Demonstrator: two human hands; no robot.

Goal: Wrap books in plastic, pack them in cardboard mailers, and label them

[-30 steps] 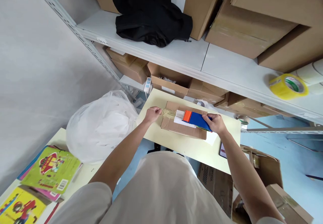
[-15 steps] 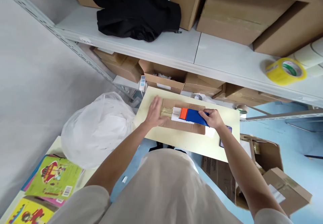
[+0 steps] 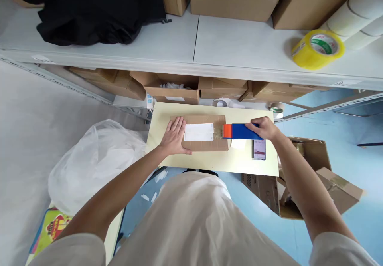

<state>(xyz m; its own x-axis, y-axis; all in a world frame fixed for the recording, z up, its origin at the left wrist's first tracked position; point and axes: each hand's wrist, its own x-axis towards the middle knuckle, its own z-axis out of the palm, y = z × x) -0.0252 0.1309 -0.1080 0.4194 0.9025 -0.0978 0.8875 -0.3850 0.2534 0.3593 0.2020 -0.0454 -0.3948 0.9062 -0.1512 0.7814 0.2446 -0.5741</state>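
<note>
Carton (image 3: 204, 145) at centre frame, long axis left-to-right | left hand (image 3: 176, 136) spread open on its left end | right hand (image 3: 263, 128) grips blue-and-orange tape dispenser (image 3: 238, 131) at right end

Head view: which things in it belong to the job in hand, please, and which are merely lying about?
Job in hand, it seems:
cardboard box, under the left hand
blue-and-orange tape dispenser, held by the right hand
table, under the box

Probably just lying about:
phone on the table
yellow tape roll and black garment on the shelf
white plastic bag
</note>
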